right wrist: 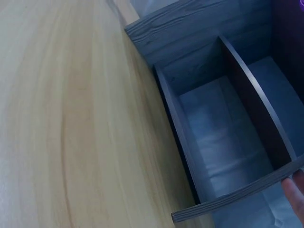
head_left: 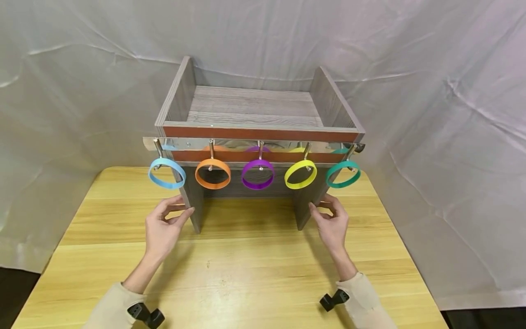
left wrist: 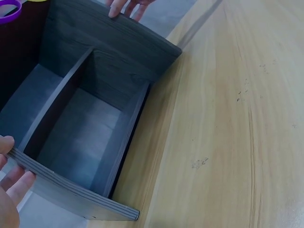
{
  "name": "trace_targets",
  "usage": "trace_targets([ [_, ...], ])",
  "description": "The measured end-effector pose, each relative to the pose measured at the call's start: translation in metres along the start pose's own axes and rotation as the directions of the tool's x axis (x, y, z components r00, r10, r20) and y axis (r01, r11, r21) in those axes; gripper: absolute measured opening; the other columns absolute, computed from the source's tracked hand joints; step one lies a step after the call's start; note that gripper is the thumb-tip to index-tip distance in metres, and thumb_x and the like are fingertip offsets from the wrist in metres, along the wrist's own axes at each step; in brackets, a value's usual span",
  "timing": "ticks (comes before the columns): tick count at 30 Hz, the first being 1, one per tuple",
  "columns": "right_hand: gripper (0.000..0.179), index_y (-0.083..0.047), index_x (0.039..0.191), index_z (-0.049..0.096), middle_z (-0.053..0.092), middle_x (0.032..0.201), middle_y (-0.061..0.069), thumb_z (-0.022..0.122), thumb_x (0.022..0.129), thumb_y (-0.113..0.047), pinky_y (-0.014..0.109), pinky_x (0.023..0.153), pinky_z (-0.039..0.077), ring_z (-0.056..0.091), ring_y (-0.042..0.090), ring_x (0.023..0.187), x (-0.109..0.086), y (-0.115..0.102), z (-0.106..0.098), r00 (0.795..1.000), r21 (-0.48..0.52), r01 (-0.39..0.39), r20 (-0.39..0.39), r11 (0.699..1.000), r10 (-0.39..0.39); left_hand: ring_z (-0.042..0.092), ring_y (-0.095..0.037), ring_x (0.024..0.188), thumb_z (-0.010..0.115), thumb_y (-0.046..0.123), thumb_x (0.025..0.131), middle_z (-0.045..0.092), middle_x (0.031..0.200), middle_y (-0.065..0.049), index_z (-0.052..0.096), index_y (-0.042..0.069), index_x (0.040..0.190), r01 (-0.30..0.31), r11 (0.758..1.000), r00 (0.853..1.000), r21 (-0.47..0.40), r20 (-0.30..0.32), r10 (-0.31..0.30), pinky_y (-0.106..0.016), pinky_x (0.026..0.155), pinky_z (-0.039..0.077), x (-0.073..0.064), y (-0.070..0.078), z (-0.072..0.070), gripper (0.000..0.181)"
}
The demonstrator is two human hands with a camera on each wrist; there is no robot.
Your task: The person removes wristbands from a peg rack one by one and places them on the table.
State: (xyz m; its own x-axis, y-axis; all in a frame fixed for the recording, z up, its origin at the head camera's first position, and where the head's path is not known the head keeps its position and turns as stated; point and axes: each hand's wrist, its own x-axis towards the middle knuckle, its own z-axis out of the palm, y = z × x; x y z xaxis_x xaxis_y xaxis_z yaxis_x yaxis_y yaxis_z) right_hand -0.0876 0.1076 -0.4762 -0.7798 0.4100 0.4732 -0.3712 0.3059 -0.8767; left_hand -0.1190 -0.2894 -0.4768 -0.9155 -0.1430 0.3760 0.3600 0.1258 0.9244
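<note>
A grey wooden stand [head_left: 255,107] with a tray top stands on the table. A metal hook rail [head_left: 234,144] across its front carries blue [head_left: 166,185], orange [head_left: 213,186], purple [head_left: 257,185], yellow [head_left: 300,185] and green [head_left: 343,184] rings. My left hand [head_left: 184,205] grips the stand's left side panel [head_left: 194,201], thumb on the inside and fingers outside; in the left wrist view the left hand [left wrist: 14,161] pinches the panel edge [left wrist: 71,190]. My right hand [head_left: 320,204] grips the right side panel [head_left: 305,205] the same way. Its fingertip [right wrist: 294,190] shows at the panel edge [right wrist: 237,199].
The light wooden table [head_left: 246,274] stretches toward me in front of the stand. A creased white cloth [head_left: 452,137] hangs behind and on both sides. Black camera mounts [head_left: 145,314] sit on my wrists. Inside, the stand has a grey crossboard [left wrist: 61,99] between its panels.
</note>
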Motion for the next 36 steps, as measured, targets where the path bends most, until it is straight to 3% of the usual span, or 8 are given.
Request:
trace_targets([
  [9, 0.029, 0.009, 0.113, 0.072, 0.074, 0.1, -0.012, 0.079, 0.085, 0.013, 0.013, 0.061, 0.062, 0.073, 0.003, 0.086, 0.003, -0.002, -0.008, 0.996, 0.025, -0.062, 0.059, 0.998, 0.061, 0.071, 0.01, 0.09, 0.077, -0.015, 0.086, 0.07, 0.101, 0.025, 0.072, -0.007, 0.12, 0.02, 1.0, 1.0, -0.001, 0.011, -0.02, -0.011, 0.073, 0.063, 0.0, 0.002, -0.001, 0.035],
  [21, 0.034, 0.016, 0.123, 0.064, 0.077, 0.108, -0.003, 0.074, 0.09, 0.012, 0.018, 0.067, 0.066, 0.074, 0.008, 0.09, 0.011, -0.016, -0.029, 0.987, 0.145, -0.064, 0.154, 0.987, 0.041, 0.072, 0.009, 0.088, 0.077, -0.016, 0.085, 0.072, 0.1, 0.025, 0.072, -0.009, 0.117, 0.042, 0.999, 0.998, -0.02, 0.038, -0.041, -0.011, 0.074, 0.064, 0.003, 0.005, -0.004, 0.033],
  [29, 0.039, 0.025, 0.128, 0.055, 0.079, 0.108, 0.007, 0.065, 0.09, 0.022, 0.022, 0.074, 0.068, 0.077, 0.011, 0.09, 0.019, -0.033, -0.05, 0.983, 0.278, -0.005, 0.179, 0.961, -0.046, 0.072, 0.009, 0.089, 0.077, -0.014, 0.086, 0.071, 0.1, 0.025, 0.072, -0.007, 0.118, 0.044, 0.999, 0.998, -0.007, 0.038, -0.044, -0.012, 0.073, 0.064, 0.003, 0.006, -0.005, 0.033],
  [36, 0.037, 0.027, 0.129, 0.054, 0.078, 0.112, 0.013, 0.056, 0.092, 0.027, 0.024, 0.076, 0.068, 0.079, 0.017, 0.095, 0.03, -0.04, -0.07, 0.945, 0.38, 0.085, 0.263, 0.921, -0.196, 0.071, 0.009, 0.089, 0.077, -0.014, 0.087, 0.071, 0.1, 0.026, 0.072, -0.008, 0.118, 0.045, 0.999, 0.998, 0.004, 0.047, -0.045, -0.012, 0.073, 0.064, 0.003, 0.006, -0.005, 0.032],
])
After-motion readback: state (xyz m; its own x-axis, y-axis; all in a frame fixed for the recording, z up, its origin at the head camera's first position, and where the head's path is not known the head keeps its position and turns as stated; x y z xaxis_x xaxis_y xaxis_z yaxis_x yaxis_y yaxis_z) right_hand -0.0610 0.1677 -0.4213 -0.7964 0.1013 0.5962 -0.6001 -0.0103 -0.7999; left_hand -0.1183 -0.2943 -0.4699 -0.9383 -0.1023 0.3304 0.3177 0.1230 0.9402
